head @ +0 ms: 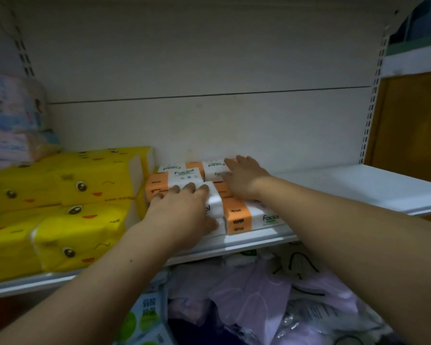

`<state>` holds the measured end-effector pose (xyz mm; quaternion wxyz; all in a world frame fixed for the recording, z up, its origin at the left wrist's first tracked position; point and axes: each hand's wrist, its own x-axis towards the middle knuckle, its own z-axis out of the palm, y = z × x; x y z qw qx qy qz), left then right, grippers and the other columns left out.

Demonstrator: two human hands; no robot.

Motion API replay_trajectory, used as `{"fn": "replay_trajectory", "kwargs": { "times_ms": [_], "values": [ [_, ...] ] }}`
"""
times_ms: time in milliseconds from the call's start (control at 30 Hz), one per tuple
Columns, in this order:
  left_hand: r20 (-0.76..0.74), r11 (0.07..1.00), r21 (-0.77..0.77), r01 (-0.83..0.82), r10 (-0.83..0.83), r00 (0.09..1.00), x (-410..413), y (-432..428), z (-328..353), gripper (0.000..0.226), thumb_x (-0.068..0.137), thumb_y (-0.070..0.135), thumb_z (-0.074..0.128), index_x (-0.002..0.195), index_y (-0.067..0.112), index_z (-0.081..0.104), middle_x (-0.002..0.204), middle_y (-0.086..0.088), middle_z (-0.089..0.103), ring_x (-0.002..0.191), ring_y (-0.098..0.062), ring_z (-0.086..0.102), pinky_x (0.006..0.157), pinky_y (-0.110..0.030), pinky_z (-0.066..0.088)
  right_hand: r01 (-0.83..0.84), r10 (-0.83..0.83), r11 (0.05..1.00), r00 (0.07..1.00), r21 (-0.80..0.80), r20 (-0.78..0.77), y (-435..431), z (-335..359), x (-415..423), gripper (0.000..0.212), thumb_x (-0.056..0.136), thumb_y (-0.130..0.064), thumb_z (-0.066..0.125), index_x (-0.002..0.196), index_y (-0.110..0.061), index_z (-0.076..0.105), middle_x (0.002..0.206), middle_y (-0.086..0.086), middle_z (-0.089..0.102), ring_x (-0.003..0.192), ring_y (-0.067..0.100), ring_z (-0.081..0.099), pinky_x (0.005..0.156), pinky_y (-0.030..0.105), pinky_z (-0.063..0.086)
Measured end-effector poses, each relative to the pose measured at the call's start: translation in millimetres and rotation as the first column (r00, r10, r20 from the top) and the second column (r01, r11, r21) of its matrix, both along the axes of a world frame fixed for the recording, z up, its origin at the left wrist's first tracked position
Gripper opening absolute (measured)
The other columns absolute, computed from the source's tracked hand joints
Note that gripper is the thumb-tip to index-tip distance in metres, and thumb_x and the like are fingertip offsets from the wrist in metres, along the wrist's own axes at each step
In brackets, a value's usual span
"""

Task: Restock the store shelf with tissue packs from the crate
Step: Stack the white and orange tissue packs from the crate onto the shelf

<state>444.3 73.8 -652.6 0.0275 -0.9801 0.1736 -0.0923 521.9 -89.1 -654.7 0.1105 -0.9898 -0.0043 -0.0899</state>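
The left hand (182,210) and right hand (244,179) press flat, fingers straight, gripping nothing, on about six orange-and-white tissue packs (237,215) at centre. Four yellow packs (85,183) sit at nine o'clock; bare shelf (346,185) stretches toward three o'clock.

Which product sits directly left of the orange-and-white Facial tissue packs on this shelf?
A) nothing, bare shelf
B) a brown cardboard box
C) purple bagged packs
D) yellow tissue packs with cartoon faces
D: the yellow tissue packs with cartoon faces are stacked right against the left side of the orange-and-white Facial tissue packs.
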Motion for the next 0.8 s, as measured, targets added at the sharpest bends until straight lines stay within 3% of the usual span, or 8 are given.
{"fn": "replay_trajectory", "kwargs": {
  "times_ms": [167,300,433,600,667,800],
  "values": [
    [0.126,0.997,0.033,0.074,-0.078,0.989,-20,-23,6,0.082,0.086,0.062,0.044,0.148,0.027,0.004,0.159,0.0,0.003,0.146,-0.025,0.002,0.114,-0.054,0.006,-0.085,0.052,0.99,0.96,0.111,0.276,-40,0,-74,0.051,0.1,-0.037,0.036,0.148,-0.022,0.026,0.157,0.005,0.019,0.144,0.02,0.015,0.116,0.031,0.014],
    [0.144,0.954,-0.019,0.298,-0.292,0.945,-54,-79,-5,0.08,0.087,0.059,0.044,0.149,0.027,0.006,0.159,0.001,0.003,0.146,-0.022,0.002,0.117,-0.049,0.005,-0.012,-0.024,0.993,0.956,0.119,0.291,-92,-32,-138,0.054,0.097,-0.036,0.043,0.147,-0.024,0.028,0.157,0.002,0.021,0.144,0.016,0.015,0.115,0.026,0.011],
    [0.08,0.869,-0.058,0.492,-0.487,0.87,-87,-147,-42,0.075,0.086,0.054,0.048,0.147,0.027,0.014,0.157,-0.002,0.014,0.144,-0.022,0.011,0.117,-0.044,0.011,0.132,-0.158,0.982,0.965,0.133,0.209,-155,-82,-198,0.056,0.094,-0.034,0.051,0.145,-0.019,0.033,0.154,0.005,0.028,0.142,0.018,0.021,0.116,0.028,0.013],
    [-0.195,0.798,-0.123,0.59,-0.602,0.774,-128,-234,-117,0.074,0.085,0.053,0.053,0.146,0.025,0.022,0.153,-0.004,0.024,0.14,-0.026,0.022,0.114,-0.043,0.022,0.356,-0.352,0.926,0.934,0.124,-0.057,-239,-154,-279,0.058,0.094,-0.04,0.051,0.145,-0.021,0.032,0.153,0.004,0.028,0.142,0.019,0.02,0.114,0.027,0.015],
    [-0.307,0.779,-0.126,0.614,-0.619,0.723,-144,-266,-152,0.074,0.083,0.053,0.056,0.144,0.024,0.027,0.148,-0.006,0.032,0.136,-0.027,0.029,0.11,-0.044,0.03,0.431,-0.406,0.897,0.892,0.1,-0.2,-271,-179,-303,0.06,0.093,-0.044,0.049,0.146,-0.022,0.031,0.153,0.003,0.028,0.141,0.021,0.022,0.114,0.032,0.02],
    [-0.526,0.779,-0.102,0.618,-0.57,0.631,-172,-321,-211,0.071,0.085,0.051,0.056,0.143,0.02,0.03,0.148,-0.007,0.031,0.136,-0.029,0.029,0.111,-0.045,0.031,0.55,-0.497,0.835,0.756,0.001,-0.427,-323,-222,-343,0.064,0.094,-0.046,0.049,0.147,-0.02,0.024,0.15,0.007,0.03,0.134,0.028,0.034,0.108,0.038,0.032]
  ]
}}
